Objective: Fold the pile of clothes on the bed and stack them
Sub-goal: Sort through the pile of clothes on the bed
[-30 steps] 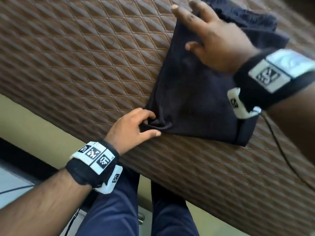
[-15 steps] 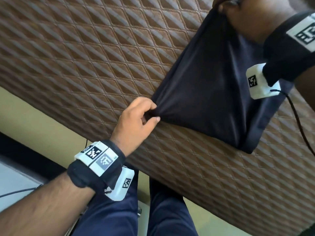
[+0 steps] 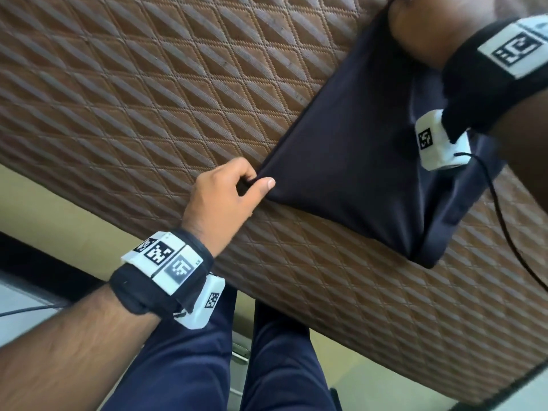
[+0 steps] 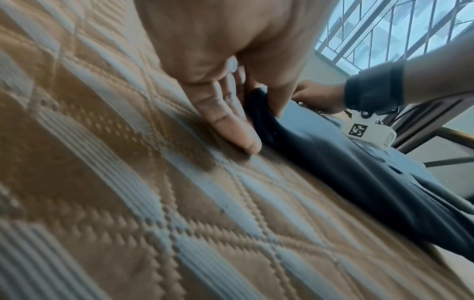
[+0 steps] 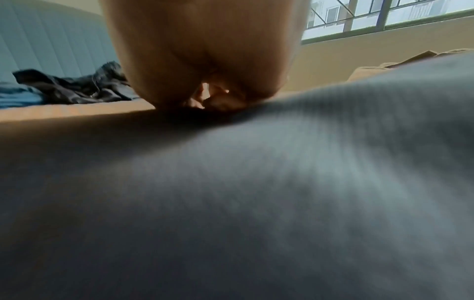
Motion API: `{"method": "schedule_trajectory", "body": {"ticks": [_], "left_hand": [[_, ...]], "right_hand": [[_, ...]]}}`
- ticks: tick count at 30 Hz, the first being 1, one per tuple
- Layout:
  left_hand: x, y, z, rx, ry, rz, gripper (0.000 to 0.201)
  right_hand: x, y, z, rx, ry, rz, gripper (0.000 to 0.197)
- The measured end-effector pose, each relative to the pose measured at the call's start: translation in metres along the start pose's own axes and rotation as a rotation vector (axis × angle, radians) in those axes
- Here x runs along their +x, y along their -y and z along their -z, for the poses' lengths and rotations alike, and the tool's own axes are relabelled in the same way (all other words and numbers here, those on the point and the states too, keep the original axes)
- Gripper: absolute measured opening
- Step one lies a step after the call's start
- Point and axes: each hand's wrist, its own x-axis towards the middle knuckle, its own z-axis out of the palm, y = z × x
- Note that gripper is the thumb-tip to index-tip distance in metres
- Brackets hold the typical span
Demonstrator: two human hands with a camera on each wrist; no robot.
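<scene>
Quilted bed (image 3: pixel 148 84), one dark garment (image 3: pixel 355 161)

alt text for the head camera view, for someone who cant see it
Two hands stretch a dark navy garment flat on a brown quilted bed: the left hand pinches its near corner, the right hand grips its far corner at the frame's top edge. Both wrists wear marker-tagged bands.

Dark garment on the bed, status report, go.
Left hand pinches near corner of dark garment. Right hand grips far edge. Garment stretched flat on quilted bed. Nothing in the way.
</scene>
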Motion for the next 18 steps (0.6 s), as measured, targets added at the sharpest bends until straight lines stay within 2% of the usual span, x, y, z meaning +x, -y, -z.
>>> {"method": "schedule_trajectory", "body": {"ticks": [1, 4, 6, 9, 12, 15, 18], "left_hand": [[0.001, -0.002, 0.0, -0.015, -0.013, 0.03, 0.026], [0.005, -0.008, 0.0, -0.179, -0.05, 0.161, 0.031], [0.009, -0.01, -0.001, -0.296, -0.046, 0.216, 0.031], [0.01, -0.006, -0.006, -0.344, -0.015, 0.25, 0.031], [0.013, -0.004, -0.009, -0.356, -0.017, 0.274, 0.018], [0.019, -0.005, -0.005, -0.411, -0.027, 0.284, 0.025], [0.022, -0.003, 0.005, -0.297, -0.026, 0.302, 0.03]], "right_hand": [[0.002, 0.001, 0.0, -0.009, 0.022, -0.007, 0.047], [-0.006, 0.005, 0.005, 0.054, -0.015, 0.007, 0.049], [-0.015, -0.005, 0.011, 0.104, -0.109, 0.038, 0.045], [-0.041, -0.03, 0.021, 0.223, -0.265, 0.12, 0.042], [-0.058, -0.063, 0.015, 0.15, -0.232, 0.147, 0.046], [-0.062, -0.085, 0.004, 0.076, -0.285, 0.087, 0.052], [-0.059, -0.098, -0.005, -0.01, -0.338, 0.051, 0.049]]}}
